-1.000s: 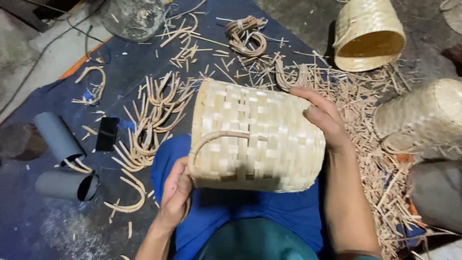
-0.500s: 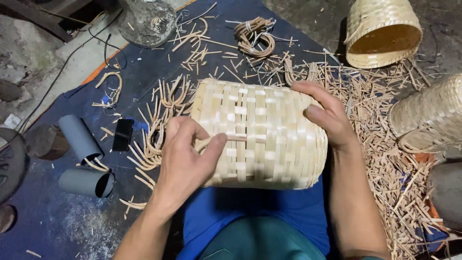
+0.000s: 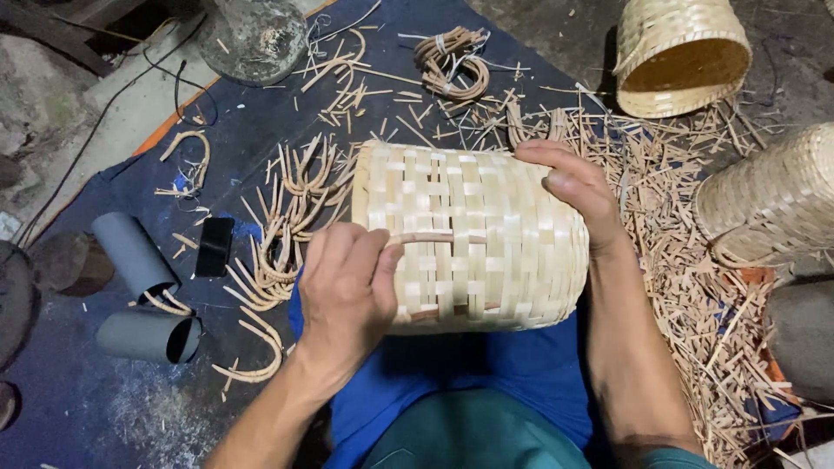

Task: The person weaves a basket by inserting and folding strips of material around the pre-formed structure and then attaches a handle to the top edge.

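Observation:
A pale woven bamboo basket lies on its side across my lap, over blue cloth. My left hand rests on its near left side, thumb and fingers pinching a thin curved cane strip that runs across the weave. My right hand grips the basket's upper right edge, fingers curled over the top.
Curved cane pieces lie on the dark blue mat at left, with two grey tubes and a black phone. Bamboo offcuts cover the right. Other baskets stand at top right and right. A cane coil lies ahead.
My left hand came up from the basket's lower left edge onto its side and took hold of the cane strip. The basket turned a little; my right hand kept its grip.

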